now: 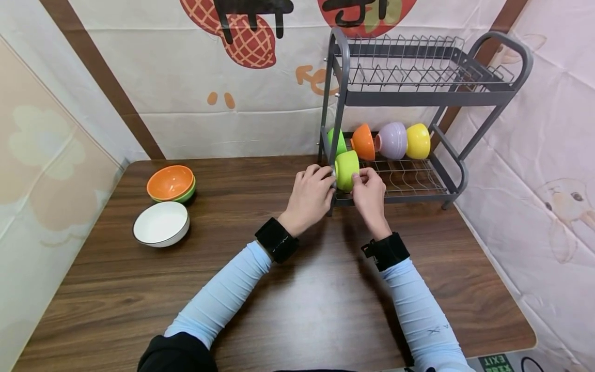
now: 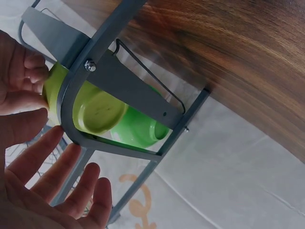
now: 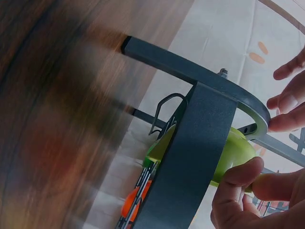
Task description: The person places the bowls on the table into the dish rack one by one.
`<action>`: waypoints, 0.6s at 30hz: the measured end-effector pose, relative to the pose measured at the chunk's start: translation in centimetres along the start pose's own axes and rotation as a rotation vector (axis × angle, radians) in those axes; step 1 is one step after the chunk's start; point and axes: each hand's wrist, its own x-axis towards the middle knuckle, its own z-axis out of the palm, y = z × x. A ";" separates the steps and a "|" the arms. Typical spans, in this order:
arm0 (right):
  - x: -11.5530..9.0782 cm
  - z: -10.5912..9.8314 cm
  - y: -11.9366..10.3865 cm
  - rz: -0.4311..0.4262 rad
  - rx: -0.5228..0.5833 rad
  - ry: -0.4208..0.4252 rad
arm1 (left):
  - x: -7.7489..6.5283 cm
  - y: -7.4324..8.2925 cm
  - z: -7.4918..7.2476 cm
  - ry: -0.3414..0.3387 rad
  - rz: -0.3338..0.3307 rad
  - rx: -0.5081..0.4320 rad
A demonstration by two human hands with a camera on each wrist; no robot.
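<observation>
A yellow-green bowl [image 1: 346, 171] stands on its side at the left front of the lower tier of the dish rack [image 1: 395, 98]. My right hand [image 1: 369, 195] pinches its rim between thumb and fingertips, as the right wrist view also shows on the lime bowl [image 3: 233, 155]. My left hand [image 1: 309, 199] is at the rack's left end; in the left wrist view its loosely extended fingers [image 2: 71, 164] lie by the curved side frame [image 2: 67, 102]. Behind the held bowl are a green bowl [image 1: 338, 140], an orange bowl [image 1: 364, 142], a purple bowl [image 1: 392, 140] and a yellow bowl [image 1: 418, 141].
On the left of the wooden table [image 1: 223, 305], an orange bowl [image 1: 170, 182] sits inside a green one [image 1: 187, 195]. Just in front is a white dark-rimmed bowl [image 1: 161, 224]. The rack's wire upper tier [image 1: 418, 67] overhangs the lower one. Printed cloth [image 1: 176, 103] hangs behind.
</observation>
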 end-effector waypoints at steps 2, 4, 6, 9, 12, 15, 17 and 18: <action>0.0 0.1 -0.1 -0.016 -0.051 0.000 | 0.0 0.0 0.0 -0.007 -0.002 -0.001; 0.1 0.1 -0.2 -0.042 -0.098 0.005 | -0.1 -0.1 0.0 -0.011 -0.002 0.001; 0.1 0.1 -0.2 -0.081 -0.155 0.011 | -0.1 -0.1 -0.1 -0.009 -0.002 0.003; 0.3 0.1 -0.1 -0.139 -0.225 0.011 | -0.1 -0.1 -0.1 -0.005 0.001 0.006; 0.4 0.0 0.0 -0.186 -0.279 0.003 | -0.1 -0.2 0.0 -0.003 0.002 0.006; 0.5 -0.2 0.1 -0.226 -0.315 -0.012 | -0.2 -0.2 -0.1 -0.004 0.001 0.002; 0.5 -0.3 0.1 -0.252 -0.339 -0.024 | -0.2 -0.1 -0.1 -0.007 0.001 -0.003; 0.4 -0.3 0.1 -0.264 -0.351 -0.027 | -0.3 -0.1 -0.1 -0.009 0.001 -0.004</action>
